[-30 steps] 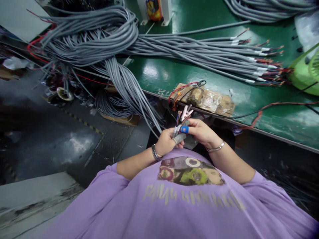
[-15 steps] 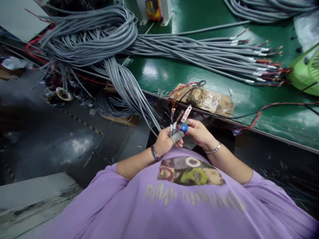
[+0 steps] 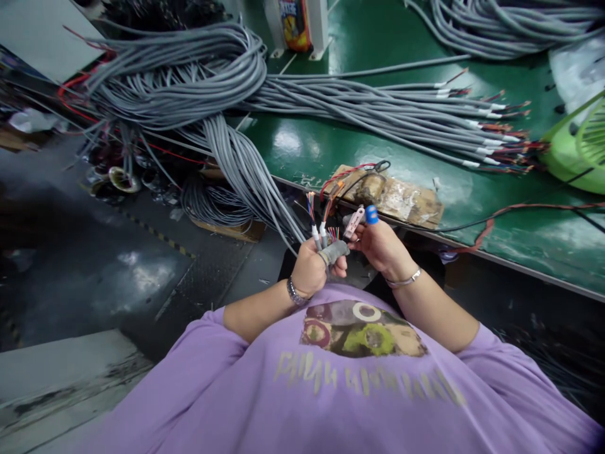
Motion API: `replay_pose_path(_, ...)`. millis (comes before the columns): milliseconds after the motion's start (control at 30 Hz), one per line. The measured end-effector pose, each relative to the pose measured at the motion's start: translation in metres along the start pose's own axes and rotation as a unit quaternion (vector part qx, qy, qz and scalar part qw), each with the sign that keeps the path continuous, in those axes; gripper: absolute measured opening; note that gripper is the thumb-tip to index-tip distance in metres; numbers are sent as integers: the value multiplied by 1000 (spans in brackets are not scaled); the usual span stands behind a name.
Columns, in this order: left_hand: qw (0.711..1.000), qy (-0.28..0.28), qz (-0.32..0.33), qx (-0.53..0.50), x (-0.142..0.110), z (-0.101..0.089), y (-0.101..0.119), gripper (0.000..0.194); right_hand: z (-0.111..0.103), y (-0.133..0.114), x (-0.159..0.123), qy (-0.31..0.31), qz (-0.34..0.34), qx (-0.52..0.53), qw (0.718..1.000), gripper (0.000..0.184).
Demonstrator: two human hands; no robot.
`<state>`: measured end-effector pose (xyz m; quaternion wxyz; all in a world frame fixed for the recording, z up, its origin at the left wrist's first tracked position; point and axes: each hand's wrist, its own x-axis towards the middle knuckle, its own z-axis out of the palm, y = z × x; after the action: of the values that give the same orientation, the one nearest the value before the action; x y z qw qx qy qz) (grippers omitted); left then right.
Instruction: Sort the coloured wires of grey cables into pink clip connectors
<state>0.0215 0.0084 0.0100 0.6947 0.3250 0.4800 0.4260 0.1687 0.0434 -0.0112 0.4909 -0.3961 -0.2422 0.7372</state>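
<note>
My left hand (image 3: 309, 270) is closed around the ends of several grey cables (image 3: 324, 236), with its thumb wrapped in grey tape. White bands circle two of the cable ends, and thin coloured wires (image 3: 311, 207) fan out above them. Another tuft of short coloured wires (image 3: 334, 233) rises just above the taped thumb. Beside it, my right hand (image 3: 382, 249) has curled fingers on a small flat pale-pink tool (image 3: 354, 222) with dark marks; its exact kind is unclear. A blue wrap covers the raised right thumb. The two hands are close together in front of my body.
A large coil of grey cables (image 3: 179, 75) lies at the left of the green table (image 3: 302, 142), its stripped ends spread rightward. A worn wooden block (image 3: 401, 195) with wires sits at the near edge. A green fan (image 3: 579, 142) stands at the right.
My right hand has drawn slightly right, away from the left hand, and its blue-wrapped thumb has lifted. The coloured wires in my left hand are now more spread and visible.
</note>
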Motion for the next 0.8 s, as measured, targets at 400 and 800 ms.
replay_pose_path(400,999,7,-19,25,4,3,-5,38,1,12,5,18,-24,68,997,38)
replay_pose_path(800,999,35,35,8,-5,-7,-6,44,-5,9,0,-27,31,61,997,63)
